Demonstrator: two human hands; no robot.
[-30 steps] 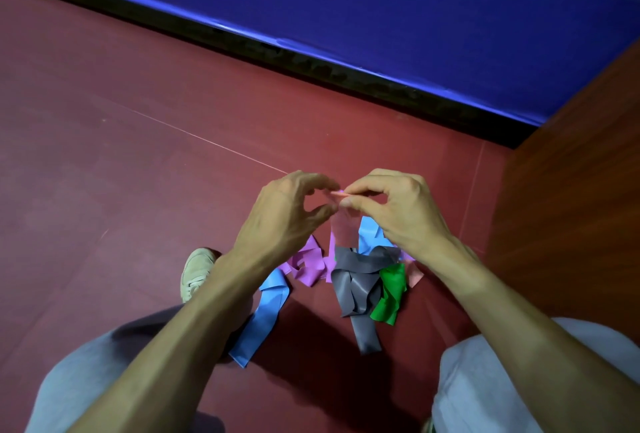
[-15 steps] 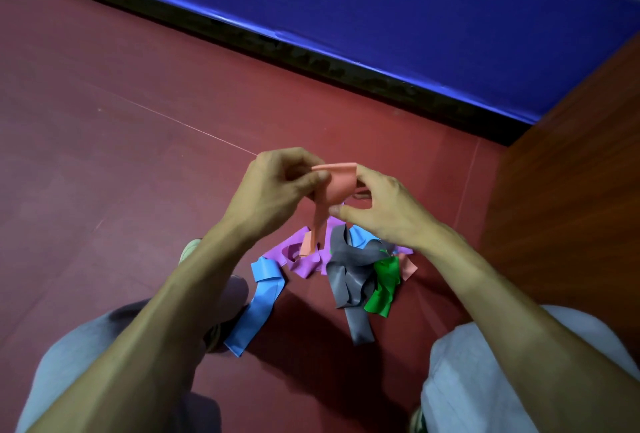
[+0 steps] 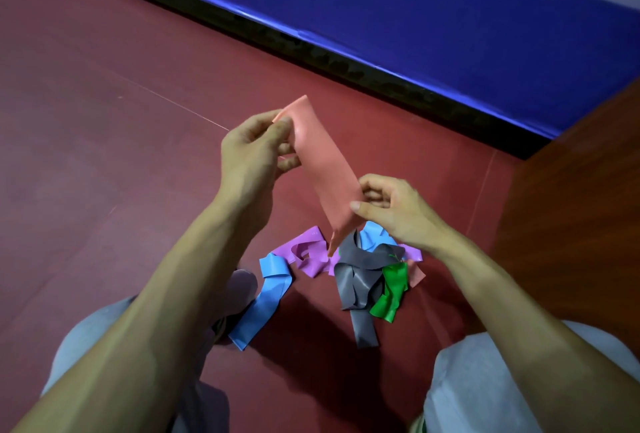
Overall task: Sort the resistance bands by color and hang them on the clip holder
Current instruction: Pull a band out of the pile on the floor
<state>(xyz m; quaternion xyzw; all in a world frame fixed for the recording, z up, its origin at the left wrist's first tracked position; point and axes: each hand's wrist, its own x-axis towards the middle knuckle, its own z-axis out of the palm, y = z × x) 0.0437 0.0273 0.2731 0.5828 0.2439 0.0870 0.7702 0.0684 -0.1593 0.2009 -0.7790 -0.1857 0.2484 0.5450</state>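
A salmon-pink resistance band (image 3: 322, 166) is stretched flat in the air between both hands. My left hand (image 3: 256, 152) pinches its upper end and my right hand (image 3: 391, 211) pinches its lower part. Below them a pile of bands lies on the floor: a purple band (image 3: 308, 252), a light blue band (image 3: 263, 304), a grey band (image 3: 356, 280), a green band (image 3: 391, 290) and a second blue band (image 3: 372, 233). No clip holder is in view.
The floor (image 3: 104, 155) is dark red. A blue padded wall (image 3: 450, 34) with a black base strip runs across the back. A brown wooden panel (image 3: 571, 207) stands at the right. My knees in grey trousers (image 3: 485, 380) and a shoe (image 3: 242, 290) flank the pile.
The pink band was bunched between my fingertips; now it is pulled out flat. My left hand rose up and left, my right hand dropped down and right.
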